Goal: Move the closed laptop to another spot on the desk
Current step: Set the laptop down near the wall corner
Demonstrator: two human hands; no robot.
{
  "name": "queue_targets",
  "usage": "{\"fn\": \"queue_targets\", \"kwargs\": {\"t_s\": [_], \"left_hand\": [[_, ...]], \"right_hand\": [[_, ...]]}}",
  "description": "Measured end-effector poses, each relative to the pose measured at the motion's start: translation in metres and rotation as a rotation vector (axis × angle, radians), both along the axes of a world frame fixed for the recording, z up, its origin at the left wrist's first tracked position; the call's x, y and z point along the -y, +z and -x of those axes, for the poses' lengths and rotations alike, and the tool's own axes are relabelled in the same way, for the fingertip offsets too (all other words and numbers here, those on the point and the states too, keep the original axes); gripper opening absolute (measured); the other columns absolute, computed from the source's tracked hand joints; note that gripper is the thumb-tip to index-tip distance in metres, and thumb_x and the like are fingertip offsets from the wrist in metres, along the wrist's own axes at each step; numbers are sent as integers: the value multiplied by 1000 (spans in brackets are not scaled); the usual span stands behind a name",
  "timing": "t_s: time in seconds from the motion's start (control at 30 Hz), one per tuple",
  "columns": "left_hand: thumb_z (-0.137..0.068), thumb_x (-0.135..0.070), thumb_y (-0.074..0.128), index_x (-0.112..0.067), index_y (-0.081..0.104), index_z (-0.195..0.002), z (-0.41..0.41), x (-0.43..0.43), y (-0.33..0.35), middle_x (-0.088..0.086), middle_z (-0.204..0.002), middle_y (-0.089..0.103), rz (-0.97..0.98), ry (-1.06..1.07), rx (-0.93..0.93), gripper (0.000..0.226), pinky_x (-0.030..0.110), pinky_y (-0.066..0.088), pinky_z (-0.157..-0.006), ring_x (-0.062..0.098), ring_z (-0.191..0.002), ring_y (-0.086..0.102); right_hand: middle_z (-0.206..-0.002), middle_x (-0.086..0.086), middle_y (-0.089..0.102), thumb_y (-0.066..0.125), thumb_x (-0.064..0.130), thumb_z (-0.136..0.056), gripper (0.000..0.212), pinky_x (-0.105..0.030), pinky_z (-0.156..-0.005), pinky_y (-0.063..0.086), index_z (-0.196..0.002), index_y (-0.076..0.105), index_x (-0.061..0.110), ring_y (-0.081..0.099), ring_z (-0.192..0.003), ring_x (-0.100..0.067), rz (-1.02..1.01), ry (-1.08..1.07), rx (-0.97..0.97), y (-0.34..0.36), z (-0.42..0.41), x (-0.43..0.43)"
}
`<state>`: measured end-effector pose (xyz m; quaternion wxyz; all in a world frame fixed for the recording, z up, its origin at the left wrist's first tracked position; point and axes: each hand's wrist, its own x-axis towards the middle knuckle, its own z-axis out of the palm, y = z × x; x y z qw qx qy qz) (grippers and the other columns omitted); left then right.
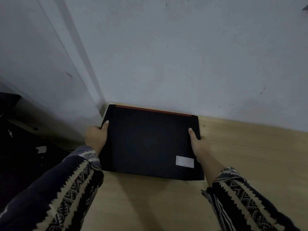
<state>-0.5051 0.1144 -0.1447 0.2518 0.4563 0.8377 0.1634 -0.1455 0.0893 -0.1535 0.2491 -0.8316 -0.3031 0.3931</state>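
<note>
The closed black laptop [150, 142] is gripped by both hands at its side edges, so the step in hand looks like the carry or the slide itself, either just picked up or about to be set down; the dim, soft picture does not let me tell whether its underside is touching the wooden desk [250, 155] or raised a little off it. The left hand [96, 137] clasps the left edge with the thumb lying on the lid, and the right hand [198, 144] does the same on the right edge, fingers hidden beneath. The laptop sits at the desk's far left corner, its red hinge strip [153, 110] close against the white wall [183, 55], a pale sticker [185, 161] near the right wrist. The next move calls for keeping the lid level and both sides evenly held while it travels to open desk on the right
</note>
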Motion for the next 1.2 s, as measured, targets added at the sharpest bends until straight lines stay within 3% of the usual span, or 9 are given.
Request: {"fn": "queue_targets", "kwargs": {"t_s": [0.1,0.17,0.3,0.6,0.77,0.87,0.97,1.1,1.2], "left_hand": [[-96,-52,35,-1,55,-60,2,-8,0,10,-59,48,3,-50,-64,66,34,37,-67,31,-70,54],[-96,-53,35,-2,52,-57,2,-10,-3,11,-60,50,-23,-92,-142,66,34,36,-64,35,-73,60],[-96,-51,36,10,62,-83,-4,-8,-3,26,-87,65,-11,-129,-310,67,35,33,-63,42,-87,63],[-89,-59,46,6,66,-82,-10,-4,-2,24,-88,68,-9,87,-181,68,37,42,-63,41,-86,65],[-87,-60,50,2,61,-71,-10,-6,-2,24,-83,68,-16,143,-140,64,38,46,-63,40,-82,65],[-87,-59,50,0,59,-69,-11,-5,-3,23,-84,68,-15,151,-157,62,37,43,-61,40,-82,65],[-90,-56,46,6,64,-81,-16,-5,-3,25,-90,68,-5,142,-187,65,38,41,-63,41,-88,65],[-95,-47,43,11,62,-102,-29,-3,-2,29,-106,64,1,127,-206,61,44,45,-77,43,-100,61],[-96,-41,44,10,51,-120,-42,6,2,31,-121,56,-36,60,-192,57,48,41,-93,44,-112,52]], "right_hand": [[-127,-17,63,41,86,-75,101,-52,-104,46,-132,58,4,58,-117,-36,10,25,59,1,0,-1],[-112,-15,66,43,81,-80,90,-49,-97,49,-120,62,3,62,-103,-33,9,23,130,-1,-2,-1],[-83,-9,67,49,79,-80,74,-44,-78,56,-90,65,8,65,-78,-27,-55,-24,255,-4,2,5],[-66,-9,57,41,81,-82,74,-35,-56,44,-68,50,9,58,-60,-25,58,22,479,-1,9,2],[-52,-3,44,50,77,-80,70,-30,-44,30,-55,42,12,41,-45,-16,105,64,501,2,2,-11],[-56,1,43,60,69,-81,59,-29,-50,33,-57,41,19,39,-50,-14,33,126,387,1,-7,-10],[-51,-2,44,58,70,-83,65,-31,-48,38,-53,41,14,47,-50,-20,31,216,589,7,-9,-10],[-48,-3,41,54,64,-89,67,-28,-42,25,-50,40,10,40,-43,-17,57,322,739,22,-4,-14],[-58,-6,52,54,60,-92,63,-32,-47,44,-57,45,9,52,-51,-21,48,326,723,17,0,-14]]}}
